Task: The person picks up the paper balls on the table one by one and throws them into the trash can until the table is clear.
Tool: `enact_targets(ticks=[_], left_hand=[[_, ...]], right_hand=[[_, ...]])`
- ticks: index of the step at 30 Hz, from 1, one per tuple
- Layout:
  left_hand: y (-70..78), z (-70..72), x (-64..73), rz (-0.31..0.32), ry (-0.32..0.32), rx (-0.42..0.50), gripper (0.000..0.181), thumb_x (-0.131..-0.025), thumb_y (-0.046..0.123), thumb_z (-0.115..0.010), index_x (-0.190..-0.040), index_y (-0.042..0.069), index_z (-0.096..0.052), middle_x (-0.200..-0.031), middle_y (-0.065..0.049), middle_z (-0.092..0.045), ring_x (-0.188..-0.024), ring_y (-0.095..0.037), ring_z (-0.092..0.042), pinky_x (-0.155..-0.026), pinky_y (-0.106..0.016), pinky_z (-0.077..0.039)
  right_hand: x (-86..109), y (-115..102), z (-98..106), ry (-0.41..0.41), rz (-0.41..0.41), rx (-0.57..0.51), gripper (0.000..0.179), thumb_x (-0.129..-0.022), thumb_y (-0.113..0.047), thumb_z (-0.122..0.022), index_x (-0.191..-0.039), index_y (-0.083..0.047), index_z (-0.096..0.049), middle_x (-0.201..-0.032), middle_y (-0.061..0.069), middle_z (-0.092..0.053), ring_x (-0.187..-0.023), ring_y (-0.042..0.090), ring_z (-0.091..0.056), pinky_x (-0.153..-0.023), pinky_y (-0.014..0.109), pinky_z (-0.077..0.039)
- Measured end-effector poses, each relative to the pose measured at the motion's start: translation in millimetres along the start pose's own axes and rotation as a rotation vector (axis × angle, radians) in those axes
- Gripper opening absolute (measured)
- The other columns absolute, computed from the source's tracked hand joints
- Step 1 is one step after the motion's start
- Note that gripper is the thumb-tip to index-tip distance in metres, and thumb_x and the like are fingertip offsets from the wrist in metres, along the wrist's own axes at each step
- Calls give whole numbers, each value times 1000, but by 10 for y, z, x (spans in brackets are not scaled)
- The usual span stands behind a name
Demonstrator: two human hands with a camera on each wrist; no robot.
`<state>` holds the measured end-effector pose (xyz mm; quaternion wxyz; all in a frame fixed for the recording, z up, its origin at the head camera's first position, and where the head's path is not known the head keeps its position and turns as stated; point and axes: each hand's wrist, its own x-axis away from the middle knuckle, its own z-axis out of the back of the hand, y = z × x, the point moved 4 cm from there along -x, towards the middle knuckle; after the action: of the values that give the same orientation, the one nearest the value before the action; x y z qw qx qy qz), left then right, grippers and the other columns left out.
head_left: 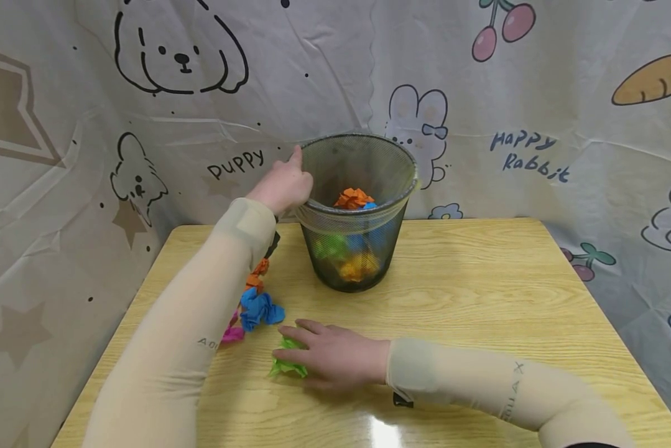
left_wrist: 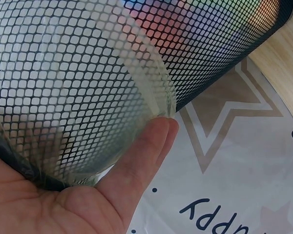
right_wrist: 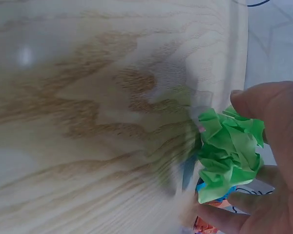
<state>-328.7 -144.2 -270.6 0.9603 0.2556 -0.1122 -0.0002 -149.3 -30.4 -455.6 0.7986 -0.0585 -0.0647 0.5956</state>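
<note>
Holding green paper (right_wrist: 229, 151) in my R grip (head_left: 335, 354), on/just above counter (head_left: 481, 298); L grip (head_left: 283, 183) has bin (head_left: 388, 204) by rim. Prob. v. light, soft, easily crushed; best held loosely round middle.

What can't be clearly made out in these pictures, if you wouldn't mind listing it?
Pink paper: partly hidden by the left sleeve, head view.
Exact count of paper balls in the mesh basket: dimmed by its wall and overlapping, head view.
Green paper: partly covered by the right hand, head view.
Blue paper: mostly behind the green paper, right wrist view.
Printed word: cut off by the bottom edge, left wrist view.
</note>
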Motion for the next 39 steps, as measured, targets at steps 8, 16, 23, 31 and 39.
enact_targets(ticks=[8, 16, 23, 31, 39], left_hand=[[-6, -3, -6, 3, -1, 12, 71, -104, 28, -21, -160, 23, 23, -166, -28, -1, -48, -16, -31, -56, -41, -46], [6, 3, 15, 4, -6, 5, 71, -104, 28, -21, -160, 22, 22, -167, -28, -1, -56, -21, -37, -64, -45, -47], [15, 30, 45, -10, -21, -4, 71, -105, 27, -22, -160, 20, 22, -167, -28, 1, -119, -40, -47, -91, -51, -43], [10, 12, 17, -11, -8, -9, 71, -105, 27, -22, -161, 19, 21, -166, -29, -3, -68, -25, -46, -68, -45, -47], [-9, -8, -17, 0, -10, -4, 71, -105, 28, -21, -160, 21, 23, -166, -29, -2, -49, -17, -30, -59, -43, -46]], right_hand=[[-112, -39, -8, 125, 49, 38, 42, -102, -38, -63, -141, -25, -54, -149, 8, -45, -137, 23, -43, -107, 34, -44], [-136, -65, -9, 157, 55, 69, 32, -101, -33, -65, -131, -23, -57, -132, 1, -55, -118, 16, -54, -97, 27, -49], [-94, -40, -47, 88, 36, 73, 53, -100, -25, -68, -150, -28, -51, -138, 5, -55, -120, 19, -57, -96, 29, -51], [-24, -6, -84, 51, 41, 40, 43, -95, -11, -69, -135, -26, -62, -140, 3, -56, -125, 20, -55, -99, 29, -49], [63, 24, -45, 47, 66, 66, 49, -86, 6, -66, -123, -26, -68, -125, -6, -61, -111, 12, -58, -91, 23, -49]])
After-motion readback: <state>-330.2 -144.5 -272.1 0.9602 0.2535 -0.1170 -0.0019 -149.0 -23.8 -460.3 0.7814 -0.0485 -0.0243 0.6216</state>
